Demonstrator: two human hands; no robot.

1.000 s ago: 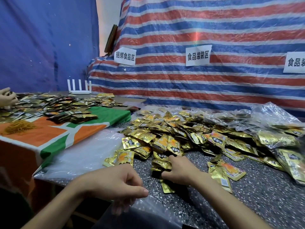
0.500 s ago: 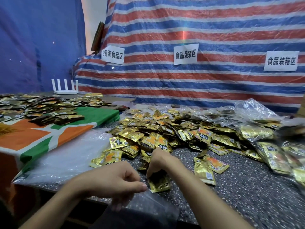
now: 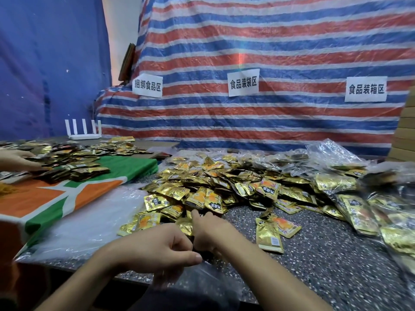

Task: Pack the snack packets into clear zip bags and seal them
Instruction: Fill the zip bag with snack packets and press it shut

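Note:
A big heap of gold snack packets (image 3: 224, 185) lies on the speckled dark table (image 3: 325, 265). At the table's near edge my left hand (image 3: 157, 250) pinches the mouth of a clear zip bag (image 3: 202, 286) that hangs down over the edge. My right hand (image 3: 208, 232) is right beside it, fingers curled round a few gold packets (image 3: 186, 226) at the bag's mouth. The hands hide how many packets it holds and what is inside the bag.
Two loose packets (image 3: 271, 234) lie right of my hands. Filled clear bags (image 3: 336, 182) pile up at the right. Left is an orange-green cloth (image 3: 56, 198) with dark packets (image 3: 74, 169), another person's hand (image 3: 15, 158), a white router (image 3: 82, 131). Cardboard boxes (image 3: 404, 135) stand far right.
My right hand has drawn back from the heap with packets to the bag's mouth beside my left hand. The left hand stayed on the bag. Another person's hand is back in view at the left.

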